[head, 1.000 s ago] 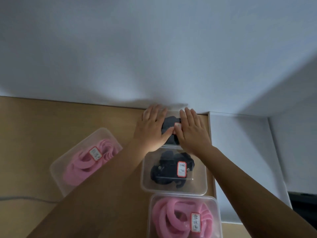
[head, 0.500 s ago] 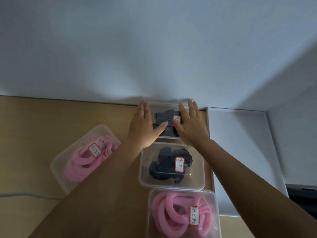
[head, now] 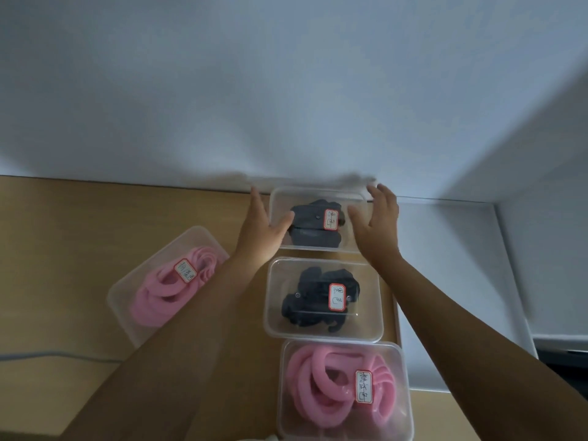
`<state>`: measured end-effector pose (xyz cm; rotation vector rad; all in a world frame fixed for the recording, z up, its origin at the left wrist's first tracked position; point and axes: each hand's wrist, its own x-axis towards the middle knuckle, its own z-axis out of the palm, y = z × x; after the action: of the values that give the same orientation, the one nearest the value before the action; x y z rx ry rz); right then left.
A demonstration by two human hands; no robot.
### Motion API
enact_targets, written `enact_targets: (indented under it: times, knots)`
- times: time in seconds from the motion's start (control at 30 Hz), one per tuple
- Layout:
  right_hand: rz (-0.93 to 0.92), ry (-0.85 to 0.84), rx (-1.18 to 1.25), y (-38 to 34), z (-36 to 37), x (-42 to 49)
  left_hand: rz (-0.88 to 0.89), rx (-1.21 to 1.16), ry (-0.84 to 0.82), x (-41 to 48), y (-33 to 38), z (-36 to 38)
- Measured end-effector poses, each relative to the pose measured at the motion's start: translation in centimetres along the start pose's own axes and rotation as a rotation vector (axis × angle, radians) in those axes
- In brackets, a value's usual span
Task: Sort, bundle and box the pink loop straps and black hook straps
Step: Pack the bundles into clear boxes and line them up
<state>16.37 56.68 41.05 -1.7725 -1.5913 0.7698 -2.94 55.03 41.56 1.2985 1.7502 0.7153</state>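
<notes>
Left hand [head: 261, 232], right hand [head: 378, 224] moved apart, flanking far box [head: 281, 202].

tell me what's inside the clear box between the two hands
Black straps in a bundle, a red-edged label over them. The thumb of the left hand covers the bundle's left end; the count is hidden.

Clear glossy plastic boxes [head: 276, 326], paper labels [head: 337, 296]. Matt pink loop straps [head: 321, 389], dull black hook straps [head: 305, 300]. Smooth wood-look bench [head: 63, 249].
</notes>
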Motion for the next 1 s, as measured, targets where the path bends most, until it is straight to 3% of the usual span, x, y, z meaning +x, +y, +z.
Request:
enact_targets:
  times: [0.1, 0.17, 0.4, 0.6, 0.73, 1.0]
  knots:
    - [0.111, -0.259, 0.133, 0.5, -0.1, -0.4, 0.02, 0.037, -0.031, -0.8, -0.2, 0.4]
    - [0.09, -0.353, 0.086, 0.8, 0.1, -0.5, 0.006, 0.031, -0.053, -1.1, -0.4, 1.0]
    - [0.091, -0.378, -0.049, 0.4, 0.0, 0.0, -0.051, -0.014, -0.081, -0.8, -0.3, 0.9]
    - [0.153, -0.369, 0.164, -3.0, -3.2, -0.5, 0.054, -0.155, 0.004, -2.1, 2.4, -0.8]
    - [0.116, -0.29, 0.153, -5.1, -6.5, -3.9, 0.146, -0.164, 0.064, -6.1, 4.2, -2.1]
    - [0.23, -0.297, 0.2, -3.6, -7.2, -12.6, 0.078, -0.198, -0.014, -13.1, 0.4, -0.6]
